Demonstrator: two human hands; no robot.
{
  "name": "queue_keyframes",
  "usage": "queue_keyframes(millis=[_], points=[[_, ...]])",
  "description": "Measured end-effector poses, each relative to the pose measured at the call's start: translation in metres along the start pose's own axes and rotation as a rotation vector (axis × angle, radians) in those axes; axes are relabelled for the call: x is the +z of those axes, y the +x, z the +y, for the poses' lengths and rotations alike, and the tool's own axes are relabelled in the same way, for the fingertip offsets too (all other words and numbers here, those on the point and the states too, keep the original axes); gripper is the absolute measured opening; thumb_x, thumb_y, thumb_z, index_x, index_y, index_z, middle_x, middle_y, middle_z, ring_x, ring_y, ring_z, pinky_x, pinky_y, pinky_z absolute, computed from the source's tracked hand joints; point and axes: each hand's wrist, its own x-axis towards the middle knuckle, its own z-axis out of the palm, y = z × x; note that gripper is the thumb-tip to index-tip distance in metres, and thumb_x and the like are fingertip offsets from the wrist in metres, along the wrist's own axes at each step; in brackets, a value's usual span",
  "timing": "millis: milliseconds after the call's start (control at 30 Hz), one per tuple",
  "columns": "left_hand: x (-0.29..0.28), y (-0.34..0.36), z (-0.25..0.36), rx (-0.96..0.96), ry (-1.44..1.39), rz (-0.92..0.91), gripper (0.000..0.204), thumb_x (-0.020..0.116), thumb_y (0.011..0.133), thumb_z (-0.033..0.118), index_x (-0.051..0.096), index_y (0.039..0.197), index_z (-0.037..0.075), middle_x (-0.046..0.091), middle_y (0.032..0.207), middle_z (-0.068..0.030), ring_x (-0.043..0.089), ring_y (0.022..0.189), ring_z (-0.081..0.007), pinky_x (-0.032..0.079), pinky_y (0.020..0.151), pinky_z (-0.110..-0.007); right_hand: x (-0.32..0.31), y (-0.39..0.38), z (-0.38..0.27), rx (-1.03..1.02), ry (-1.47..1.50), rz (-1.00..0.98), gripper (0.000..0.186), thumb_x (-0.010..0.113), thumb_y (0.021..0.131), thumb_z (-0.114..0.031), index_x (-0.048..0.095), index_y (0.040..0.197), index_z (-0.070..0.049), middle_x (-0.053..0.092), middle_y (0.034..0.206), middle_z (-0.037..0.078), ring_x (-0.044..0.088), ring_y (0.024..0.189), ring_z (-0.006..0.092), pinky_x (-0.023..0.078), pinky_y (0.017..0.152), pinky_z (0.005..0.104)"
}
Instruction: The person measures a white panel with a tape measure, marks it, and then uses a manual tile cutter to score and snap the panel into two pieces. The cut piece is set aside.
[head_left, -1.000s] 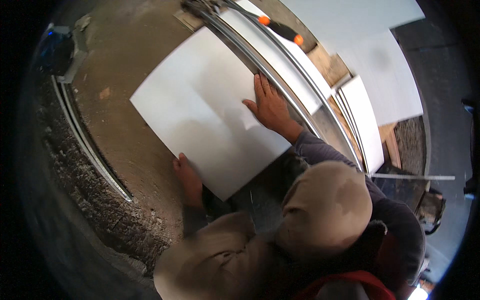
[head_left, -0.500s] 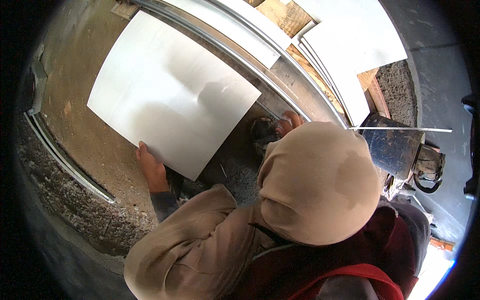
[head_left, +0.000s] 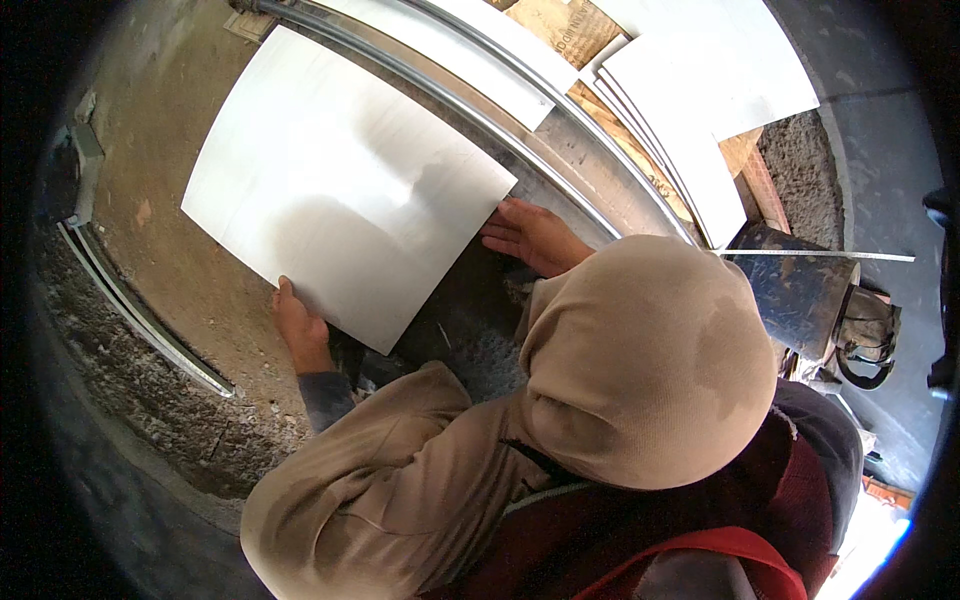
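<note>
A smooth white rectangular sheet (head_left: 340,190) lies in front of me, tilted across the view, with soft shadows on its surface. My left hand (head_left: 300,325) holds its near-left edge, thumb on top and the other fingers mostly hidden. At the right corner, my right hand (head_left: 530,235) grips the sheet's edge; some fingers show just beside it, their tips partly hidden. Rounded beige cloth (head_left: 650,370), apparently over my bent knee, covers the right forearm. A dark grey sleeve (head_left: 326,398) shows on the left wrist.
Long metal rails (head_left: 450,100) run past the sheet's far side. Beyond them lie stacked white sheets (head_left: 690,90) on brown boards (head_left: 570,30). A thin pale strip (head_left: 820,254) crosses a scuffed dark blue container (head_left: 790,300) at right. A curved-looking metal rail (head_left: 140,310) lies at left.
My right hand has moved from beside the rails to the sheet's right corner and now holds its edge. The left hand keeps its hold; the sheet has barely shifted in view.
</note>
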Motion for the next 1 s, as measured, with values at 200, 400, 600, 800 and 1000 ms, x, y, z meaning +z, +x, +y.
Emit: queue_keyframes(millis=[200, 400, 600, 800, 1000], points=[[0.009, -0.016, 0.007, 0.092, 0.365, 0.005, 0.049, 0.052, 0.112, 0.035, 0.056, 0.138, -0.006, 0.064, 0.133, -0.0188, 0.062, 0.121, -0.0289, 0.051, 0.102, -0.044, -0.011, 0.012, 0.003, 0.070, 0.020, 0.015, 0.047, 0.047, 0.114, -0.039, 0.055, 0.144, -0.003, 0.061, 0.142, 0.015, 0.058, 0.129, 0.0268, 0.045, 0.117, 0.0445], [0.026, -0.027, 0.011, 0.304, 0.181, 0.270, 0.040, 0.060, 0.108, 0.040, 0.058, 0.101, 0.001, 0.063, 0.099, -0.0074, 0.057, 0.089, -0.0193, 0.050, 0.082, -0.040, -0.005, 0.021, 0.004, 0.047, -0.073, -0.092, 0.049, 0.049, 0.113, -0.043, 0.057, 0.143, -0.005, 0.065, 0.138, 0.014, 0.064, 0.122, 0.0260, 0.050, 0.110, 0.0449], [0.005, -0.038, 0.025, 0.434, 0.098, 0.341, 0.034, 0.062, 0.108, 0.031, 0.054, 0.088, 0.005, 0.057, 0.082, -0.0006, 0.049, 0.076, -0.0134, 0.044, 0.069, -0.033, 0.008, 0.027, 0.012, 0.033, -0.122, -0.151, 0.046, 0.053, 0.112, -0.039, 0.056, 0.142, -0.004, 0.066, 0.135, 0.013, 0.066, 0.120, 0.0280, 0.055, 0.104, 0.0433], [-0.047, -0.071, 0.096, 0.610, 0.333, 0.545, 0.035, 0.059, 0.109, 0.027, 0.052, 0.088, 0.000, 0.055, 0.079, -0.0040, 0.047, 0.072, -0.0149, 0.040, 0.063, -0.035, 0.068, 0.044, 0.010, 0.178, -0.162, -0.397, 0.051, 0.051, 0.113, -0.039, 0.049, 0.145, 0.002, 0.060, 0.142, 0.017, 0.060, 0.131, 0.0302, 0.051, 0.112, 0.0468], [-0.119, -0.122, 0.215, 0.804, 0.543, 0.613, 0.032, 0.057, 0.109, 0.022, 0.061, 0.095, -0.006, 0.062, 0.084, -0.0067, 0.052, 0.073, -0.0154, 0.044, 0.065, -0.036, 0.170, 0.073, 0.065, 0.416, -0.051, -0.762, 0.049, 0.049, 0.114, -0.034, 0.047, 0.147, 0.002, 0.055, 0.148, 0.021, 0.053, 0.140, 0.0336, 0.043, 0.122, 0.0473]])
